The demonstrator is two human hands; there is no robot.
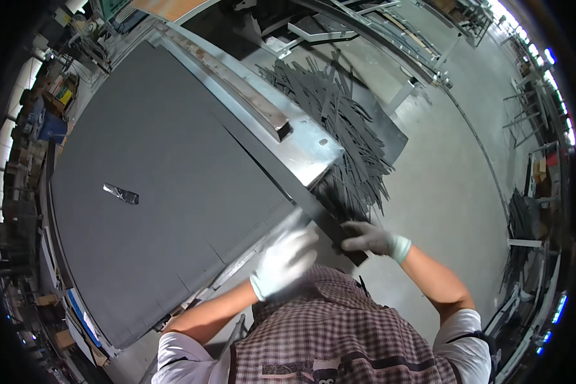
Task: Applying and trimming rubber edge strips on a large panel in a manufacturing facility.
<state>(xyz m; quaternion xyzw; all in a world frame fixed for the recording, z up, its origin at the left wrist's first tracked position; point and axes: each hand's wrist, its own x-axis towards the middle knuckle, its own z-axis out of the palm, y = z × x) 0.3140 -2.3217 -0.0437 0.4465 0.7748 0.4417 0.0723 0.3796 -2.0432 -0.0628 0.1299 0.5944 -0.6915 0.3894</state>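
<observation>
In the head view, my right hand [374,239] closes on a long dark strip [321,216] close to its near end, fingers on the strip's right side; a short tail sticks out on the near side of my grip. From there the strip runs to the far left, crossing the near corner of a metal ledge [313,153] and following the right edge of a large dark grey sheet [153,141]. A narrow gap shows between strip and sheet at their near ends, thinning farther off.

My left hand [288,259] is blurred, left of the strip and just by the sheet's near edge, its fingers loosely bent; I cannot tell whether it has hold of anything. Both hands wear pale gloves.

On the left part of the sheet lies a small black-and-silver object [121,194], well apart from my hands. A rusty metal bar [237,89] rests on the ledge. Beyond my right hand, right of the ledge, a tangled heap of dark strips [342,121] spreads out.
</observation>
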